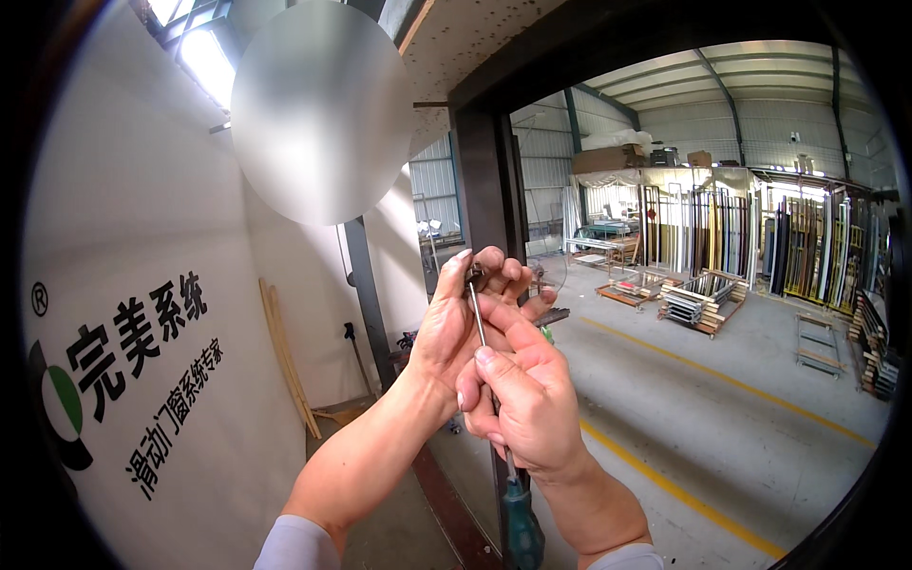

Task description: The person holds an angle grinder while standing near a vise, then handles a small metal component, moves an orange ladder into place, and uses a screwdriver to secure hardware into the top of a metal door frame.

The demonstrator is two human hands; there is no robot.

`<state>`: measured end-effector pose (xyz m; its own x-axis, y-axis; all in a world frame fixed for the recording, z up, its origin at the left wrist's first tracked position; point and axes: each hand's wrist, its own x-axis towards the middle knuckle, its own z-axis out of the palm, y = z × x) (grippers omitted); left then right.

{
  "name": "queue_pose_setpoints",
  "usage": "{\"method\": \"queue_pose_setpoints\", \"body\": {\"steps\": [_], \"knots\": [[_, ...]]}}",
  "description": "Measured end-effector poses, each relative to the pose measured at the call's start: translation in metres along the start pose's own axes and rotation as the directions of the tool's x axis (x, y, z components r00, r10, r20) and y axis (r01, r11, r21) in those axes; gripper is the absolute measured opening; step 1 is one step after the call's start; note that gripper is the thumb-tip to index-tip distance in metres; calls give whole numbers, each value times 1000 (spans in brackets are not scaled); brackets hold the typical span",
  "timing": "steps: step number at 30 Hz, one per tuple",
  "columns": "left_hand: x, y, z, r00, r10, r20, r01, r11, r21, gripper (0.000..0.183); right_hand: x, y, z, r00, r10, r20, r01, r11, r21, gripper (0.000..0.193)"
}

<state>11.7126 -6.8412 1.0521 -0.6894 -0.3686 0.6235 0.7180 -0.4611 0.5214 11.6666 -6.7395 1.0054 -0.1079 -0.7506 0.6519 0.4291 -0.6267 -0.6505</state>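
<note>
In front of me, my left hand [446, 337] is raised, its thumb and fingertips closed on a small dark metal fitting [475, 273]; its exact kind is too small to make out. My right hand [534, 404] grips a screwdriver [524, 527] by its thin steel shaft, thumb and fingers wrapped round it. The teal-green handle hangs below that hand. At the upper end, the shaft's tip meets the fitting or lies right against it. Both hands are close together, with the right fingers overlapping the left palm.
A dark door frame [484, 180] rises just behind my hands. On the left stands a white printed wall [190, 247], with wooden strips [288, 356] leaning nearby. Profile racks [817, 247] and stacked frames [701, 302] stand far right. A blurred oval covers the upper left.
</note>
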Motion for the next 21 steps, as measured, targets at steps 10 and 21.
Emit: {"method": "queue_pose_setpoints", "body": {"steps": [10,21], "knots": [[10,2,-17,991,-3,130,-11,995,102,35,12,4,-6,994,-110,-27,105,984,-147,49],[49,6,-6,963,-109,245,67,983,173,38,37,-11,-23,948,-317,10,309,917,-251,56]]}}
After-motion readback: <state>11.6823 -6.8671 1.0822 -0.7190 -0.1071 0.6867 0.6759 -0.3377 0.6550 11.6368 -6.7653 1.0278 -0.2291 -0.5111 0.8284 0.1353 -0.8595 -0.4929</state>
